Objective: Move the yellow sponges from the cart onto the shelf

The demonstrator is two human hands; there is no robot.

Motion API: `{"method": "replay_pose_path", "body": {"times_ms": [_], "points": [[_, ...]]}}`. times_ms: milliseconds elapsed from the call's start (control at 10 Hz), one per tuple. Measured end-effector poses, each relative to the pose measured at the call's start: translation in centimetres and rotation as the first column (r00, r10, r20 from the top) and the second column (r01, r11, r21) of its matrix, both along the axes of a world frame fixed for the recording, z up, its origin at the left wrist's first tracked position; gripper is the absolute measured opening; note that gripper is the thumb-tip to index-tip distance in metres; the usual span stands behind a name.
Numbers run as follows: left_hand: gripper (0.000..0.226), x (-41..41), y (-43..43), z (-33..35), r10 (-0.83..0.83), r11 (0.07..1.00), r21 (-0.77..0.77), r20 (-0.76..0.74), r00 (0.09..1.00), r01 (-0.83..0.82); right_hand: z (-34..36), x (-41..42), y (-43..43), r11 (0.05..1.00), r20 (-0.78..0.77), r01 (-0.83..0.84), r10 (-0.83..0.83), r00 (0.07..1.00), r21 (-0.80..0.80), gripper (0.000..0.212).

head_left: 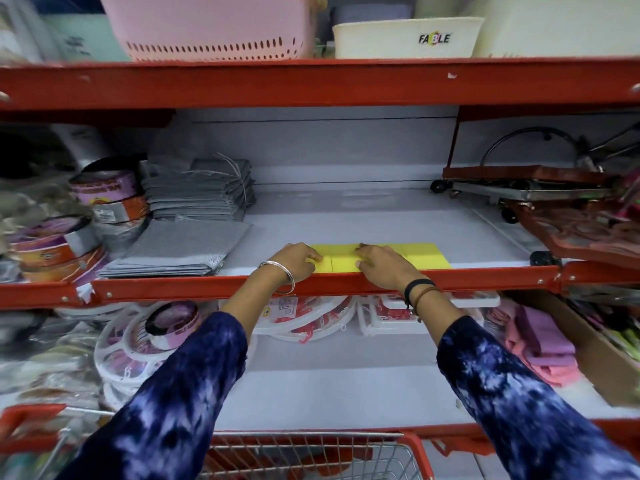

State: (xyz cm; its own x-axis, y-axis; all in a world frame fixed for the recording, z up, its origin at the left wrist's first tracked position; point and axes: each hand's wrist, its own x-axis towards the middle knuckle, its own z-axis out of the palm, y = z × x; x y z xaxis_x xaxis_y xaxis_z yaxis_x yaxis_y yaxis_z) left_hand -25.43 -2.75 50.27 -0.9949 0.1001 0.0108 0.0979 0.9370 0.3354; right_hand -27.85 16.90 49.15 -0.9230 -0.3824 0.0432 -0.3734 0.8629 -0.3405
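From my remote seat I read the scene from the left: rolls of tape (104,195) are piled at the far left of the middle shelf (381,216), with stacks of grey cloths (180,247) just beside them. Next comes the left hand (298,263), a silver bangle (282,275) on its wrist, lying palm down with fingers curled onto the left end of the yellow sponges (426,256). Those sponges sit in a flat row at the shelf's front, right behind the red edge (207,287). The right hand (384,265), with dark bands (419,289) on its wrist, rests spread flat on the middle of the row; I cannot tell for sure whether either hand is pinching a sponge or just pressing on it. Farther right a folded trolley (526,188) lies on the shelf. At the bottom, the cart's wire basket (311,455) shows between my sleeves.
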Motion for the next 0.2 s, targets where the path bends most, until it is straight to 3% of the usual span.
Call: {"method": "replay_pose_path", "body": {"times_ms": [100,200], "points": [[0.036,1.7,-0.2,1.0,-0.031,0.999,0.027,-0.195,0.98,0.037,1.3,1.7,0.7,0.994,-0.191,-0.038,0.018,0.981,-0.103,0.049],[0.038,3.2,0.0,3.3,-0.102,0.993,0.013,-0.409,0.907,0.117,3.9,3.2,0.9,0.953,-0.418,-0.056,-0.077,0.905,-0.297,0.047]]}}
